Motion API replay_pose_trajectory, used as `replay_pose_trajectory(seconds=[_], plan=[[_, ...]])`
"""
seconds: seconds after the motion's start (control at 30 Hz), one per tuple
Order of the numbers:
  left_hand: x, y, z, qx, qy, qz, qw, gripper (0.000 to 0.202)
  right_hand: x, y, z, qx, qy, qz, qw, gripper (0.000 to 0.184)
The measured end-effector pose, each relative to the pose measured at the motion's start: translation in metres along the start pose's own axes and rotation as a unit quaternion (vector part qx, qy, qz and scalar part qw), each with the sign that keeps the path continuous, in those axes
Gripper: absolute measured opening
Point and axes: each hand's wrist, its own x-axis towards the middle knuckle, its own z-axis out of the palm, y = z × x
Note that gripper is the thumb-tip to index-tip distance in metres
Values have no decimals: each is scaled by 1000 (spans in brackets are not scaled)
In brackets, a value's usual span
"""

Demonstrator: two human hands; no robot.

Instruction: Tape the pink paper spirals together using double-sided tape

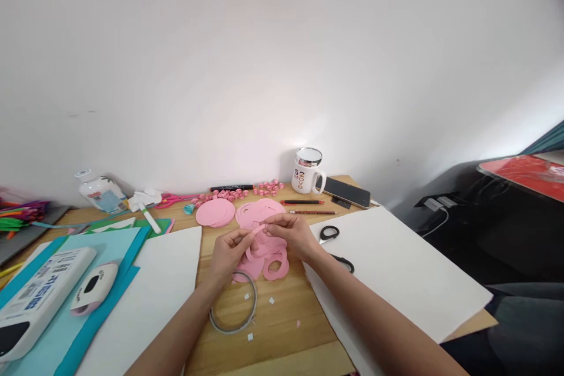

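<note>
My left hand (231, 251) and my right hand (291, 234) meet over the middle of the desk, each with its fingers pinched on a curved pink paper strip (258, 231). Under and around them lie cut pink paper pieces (276, 264), some of them ring-shaped. Just behind are a stack of pink paper circles (215, 212) and a second pink pile. A roll of tape (234, 331) lies flat near my left wrist. Black-handled scissors (329, 233) rest on white paper by my right forearm, which partly covers them.
At the back stand a white mug (304, 178), a phone (346, 192), a pencil (312, 212) and small pink rolled pieces (229, 194). On the left are coloured sheets (118, 247), a white box (48, 299) and a bottle (102, 192). White paper (396, 264) covers the right side.
</note>
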Motion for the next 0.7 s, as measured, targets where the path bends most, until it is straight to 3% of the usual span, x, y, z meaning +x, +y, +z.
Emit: replay_pose_trajectory(seconds=[0.43, 0.7], plan=[[0, 2, 2, 2, -3, -7, 1000, 28, 0, 0, 2, -7, 11, -3, 1000, 22], [1, 0, 1, 2, -8, -2, 1000, 30, 1, 1, 0, -20, -10, -2, 1000, 30]])
